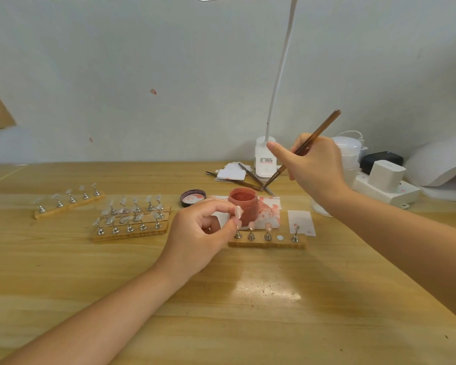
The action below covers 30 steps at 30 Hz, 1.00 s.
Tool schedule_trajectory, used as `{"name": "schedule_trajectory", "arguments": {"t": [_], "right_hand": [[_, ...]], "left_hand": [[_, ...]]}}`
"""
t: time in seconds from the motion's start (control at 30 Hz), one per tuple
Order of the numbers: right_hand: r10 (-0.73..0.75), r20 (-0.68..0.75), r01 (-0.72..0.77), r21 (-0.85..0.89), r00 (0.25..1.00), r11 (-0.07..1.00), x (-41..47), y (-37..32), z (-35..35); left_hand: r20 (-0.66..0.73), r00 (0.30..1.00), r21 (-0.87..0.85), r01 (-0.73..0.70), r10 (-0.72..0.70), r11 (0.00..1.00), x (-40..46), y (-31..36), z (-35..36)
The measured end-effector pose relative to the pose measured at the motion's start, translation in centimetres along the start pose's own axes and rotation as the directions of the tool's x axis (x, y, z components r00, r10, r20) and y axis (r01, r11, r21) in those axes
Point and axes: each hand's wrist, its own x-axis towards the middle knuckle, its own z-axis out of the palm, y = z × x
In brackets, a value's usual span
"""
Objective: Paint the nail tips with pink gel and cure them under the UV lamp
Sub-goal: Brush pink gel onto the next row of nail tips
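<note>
Head view, and nearest us the left hand [203, 233] hovers over the middle of the bench [221, 312], thumb and forefinger curled in a tight grip on one nail tip [238, 212] on its little metal stand, the tip itself raised and facing up toward the right. Just past that hand sits the wooden holder strip [267, 242], carrying pink-coated tips on pegs and one bare round spot where a stand looks to be missing. Touching distance behind it is the open pot of pink gel [244, 204], its lid [193, 197] lying just to the left. Now the key line: the right hand [317, 164] is higher and further back toward the right, fingers wrapped in a pencil grip around the brush [300, 150], whose long axis slants from upper right down to lower left, bristles poised just above and right of the pot. So the bristles must travel down-left to reach the held tip; the right hand does the travelling, I'd say. Out left, three strips of unpainted clear tips [132, 217] wait. Far right edge, the white UV lamp [442, 164] sits well apart, not yet needed.
</note>
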Motion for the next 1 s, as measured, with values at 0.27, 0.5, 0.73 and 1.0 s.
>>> {"name": "schedule_trajectory", "arguments": {"t": [0.27, 0.5, 0.73, 1.0], "right_hand": [[-0.004, -0.038, 0.018, 0.371, 0.999, 0.928, -3.9, -1.0, -1.9], [-0.106, 0.076, 0.067, 0.403, 0.991, 0.913, -9.1, -0.2, -2.6], [-0.225, 0.088, 0.178, 0.374, 0.97, 0.91, -10.1, 0.2, -2.7], [-0.355, 0.07, 0.322, 0.287, 0.932, 0.902, -10.5, -0.1, -2.1]], "left_hand": [[0.032, 0.999, 0.018, -0.018, 0.018, 1.0, 0.1, -0.2, 0.0], [0.052, 0.993, 0.043, -0.106, 0.104, 0.993, 0.2, -0.3, 0.1], [0.04, 0.997, 0.009, -0.066, 0.066, 0.998, 0.0, -0.4, 0.4], [0.052, 0.993, 0.022, -0.109, 0.108, 0.994, 0.2, -0.5, 0.4]]}}
